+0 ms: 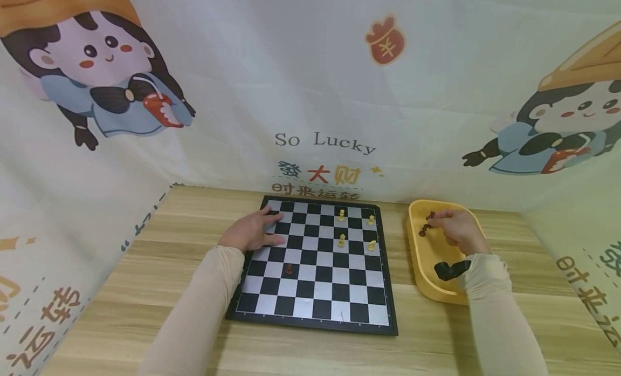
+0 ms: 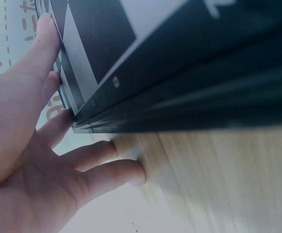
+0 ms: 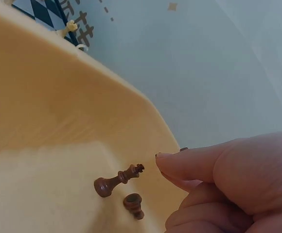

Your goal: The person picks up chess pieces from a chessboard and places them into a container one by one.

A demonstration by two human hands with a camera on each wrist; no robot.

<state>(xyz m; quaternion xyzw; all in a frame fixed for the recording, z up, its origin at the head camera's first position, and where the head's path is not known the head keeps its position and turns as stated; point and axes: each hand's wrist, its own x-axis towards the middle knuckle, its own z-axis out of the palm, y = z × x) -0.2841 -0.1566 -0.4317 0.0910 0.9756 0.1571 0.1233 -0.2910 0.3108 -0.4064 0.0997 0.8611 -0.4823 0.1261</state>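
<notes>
My left hand (image 1: 249, 230) rests at the left edge of a black-and-white chessboard (image 1: 310, 329), its fingers spread. In the left wrist view, the thumb lies over the board's top while two fingertips touch the wooden table. Over the far part of a yellow basket (image 1: 422, 289), my right hand (image 1: 458, 228) pinches a dark brown chess piece (image 3: 184, 149), mostly hidden by the fingers. Below those fingers, a brown king (image 3: 116, 181) and a brown pawn (image 3: 133, 205) lie on their sides in the basket. One brown chess piece (image 1: 289, 268) stands on the board's near left part.
Several pale yellow chess pieces (image 1: 342, 240) stand on the board's far right squares. The basket sits to the right of the board on the wooden table (image 1: 131, 311). A printed cloth (image 1: 271, 84) hangs behind and along the sides. A black camera mount (image 1: 451, 269) is on the right wrist.
</notes>
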